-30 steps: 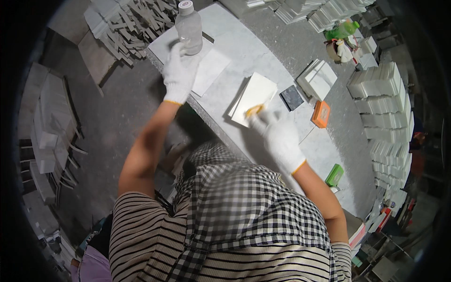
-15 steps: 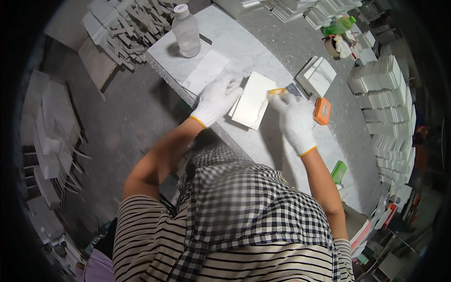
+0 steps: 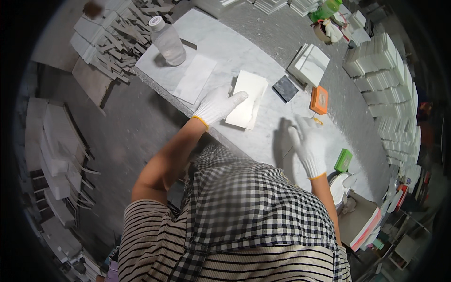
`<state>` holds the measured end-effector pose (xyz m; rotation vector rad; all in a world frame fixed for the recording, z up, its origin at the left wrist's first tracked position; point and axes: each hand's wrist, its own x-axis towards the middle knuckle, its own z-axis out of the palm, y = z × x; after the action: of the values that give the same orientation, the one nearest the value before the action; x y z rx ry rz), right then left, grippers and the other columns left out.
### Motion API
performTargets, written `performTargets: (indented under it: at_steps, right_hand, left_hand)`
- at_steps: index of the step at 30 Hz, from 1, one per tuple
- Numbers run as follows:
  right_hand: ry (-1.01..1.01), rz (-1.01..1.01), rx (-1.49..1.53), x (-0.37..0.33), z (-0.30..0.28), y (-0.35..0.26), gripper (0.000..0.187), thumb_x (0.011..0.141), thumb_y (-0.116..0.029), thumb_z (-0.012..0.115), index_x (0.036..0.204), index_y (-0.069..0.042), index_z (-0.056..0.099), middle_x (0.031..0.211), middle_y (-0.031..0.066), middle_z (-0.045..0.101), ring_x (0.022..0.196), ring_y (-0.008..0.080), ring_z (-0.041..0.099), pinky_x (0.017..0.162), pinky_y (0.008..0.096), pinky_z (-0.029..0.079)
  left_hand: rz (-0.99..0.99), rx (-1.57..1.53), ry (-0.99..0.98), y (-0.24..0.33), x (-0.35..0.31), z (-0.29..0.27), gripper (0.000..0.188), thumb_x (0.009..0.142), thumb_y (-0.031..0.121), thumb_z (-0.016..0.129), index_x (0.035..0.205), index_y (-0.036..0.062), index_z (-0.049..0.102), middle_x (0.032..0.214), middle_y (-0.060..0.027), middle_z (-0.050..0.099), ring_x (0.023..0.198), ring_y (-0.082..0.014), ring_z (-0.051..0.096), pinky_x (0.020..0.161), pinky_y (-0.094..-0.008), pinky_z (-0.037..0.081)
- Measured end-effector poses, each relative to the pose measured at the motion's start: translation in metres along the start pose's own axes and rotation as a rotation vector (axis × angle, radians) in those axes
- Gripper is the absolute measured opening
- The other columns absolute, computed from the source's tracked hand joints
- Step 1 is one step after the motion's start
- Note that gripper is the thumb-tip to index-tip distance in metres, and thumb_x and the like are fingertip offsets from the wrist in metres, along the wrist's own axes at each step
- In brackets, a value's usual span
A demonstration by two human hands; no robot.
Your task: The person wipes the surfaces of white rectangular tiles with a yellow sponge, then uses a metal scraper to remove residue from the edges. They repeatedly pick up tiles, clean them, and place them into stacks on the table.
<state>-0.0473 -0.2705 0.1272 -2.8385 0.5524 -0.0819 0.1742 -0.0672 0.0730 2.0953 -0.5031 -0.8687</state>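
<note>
I see the long marble table (image 3: 263, 136) running under both hands, its grey-veined top carrying everything I am working with. Beyond the right hand, a curved wall of stacked white tiles (image 3: 385, 84) stands on the floor, well apart from the table's far edge. Out past the left hand, on the floor side, lies a heap of grey stone strips (image 3: 112, 42).

On the table, ahead of the left hand, lies a flat white slab (image 3: 195, 77), and further out beyond that stands a clear plastic bottle (image 3: 167, 43) with a white cap, upright. The white tile (image 3: 248, 96) lies flat right under my left hand's fingertips. My left hand (image 3: 217, 104), in a white knit glove, is spread open and flat, fingers resting on the near edge of that tile, gripping nothing.

Ahead of the right hand sits a small stack of white tiles (image 3: 310, 63), then a dark square tile (image 3: 284, 88) between the two hands, just beside the white tile. An orange block (image 3: 319, 99) lies just ahead of the right hand. My right hand (image 3: 307, 143), gloved likewise, hovers open above the bare table, fingers loosely extended; something small and yellowish shows at its fingertips, but I cannot tell what it is. A green block (image 3: 343, 160) lies just to its right.
</note>
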Motion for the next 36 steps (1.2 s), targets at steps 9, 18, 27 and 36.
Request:
performTargets:
  at_steps: [9,18,27,36]
  right_hand:
    - [-0.447,0.514,1.366,0.034,0.064,-0.061,0.043,0.104,-0.04,0.056,0.116,0.001,0.062,0.076,0.0019,0.056,0.065,0.0138,0.052,0.06,0.0292,0.045]
    - [-0.467,0.442,1.317,0.039,0.082,-0.052,0.042,0.105,-0.041,0.054,0.109,0.0,0.063,0.075,0.0002,0.054,0.062,0.0108,0.049,0.058,0.0276,0.043]
    - [-0.558,0.372,1.383,0.035,0.088,-0.029,0.056,0.106,-0.047,0.051,0.133,0.001,0.06,0.12,0.0113,0.067,0.099,0.0174,0.064,0.08,0.0311,0.059]
    - [-0.493,0.356,1.522,0.027,0.095,-0.022,0.056,0.105,-0.048,0.052,0.126,0.003,0.063,0.11,0.0075,0.067,0.09,0.0145,0.06,0.078,0.0292,0.053]
  left_hand:
    - [0.042,0.013,0.014,-0.011,0.015,0.007,0.063,0.087,0.055,0.066,0.096,-0.007,0.07,0.085,-0.023,0.072,0.077,-0.0294,0.072,0.071,-0.0399,0.056]
    - [-0.043,-0.327,-0.034,-0.004,0.01,0.011,0.058,0.089,0.047,0.07,0.102,-0.01,0.069,0.094,-0.018,0.074,0.081,-0.0242,0.073,0.071,-0.0363,0.057]
    - [-0.249,-0.413,-0.054,0.019,0.003,0.018,0.052,0.089,0.036,0.077,0.117,-0.0077,0.068,0.105,-0.0158,0.074,0.09,-0.0196,0.072,0.078,-0.0305,0.057]
    - [-0.151,-0.565,-0.045,0.029,0.001,0.036,0.063,0.087,0.036,0.08,0.129,-0.0076,0.061,0.116,-0.0153,0.071,0.099,-0.0211,0.07,0.084,-0.0333,0.058]
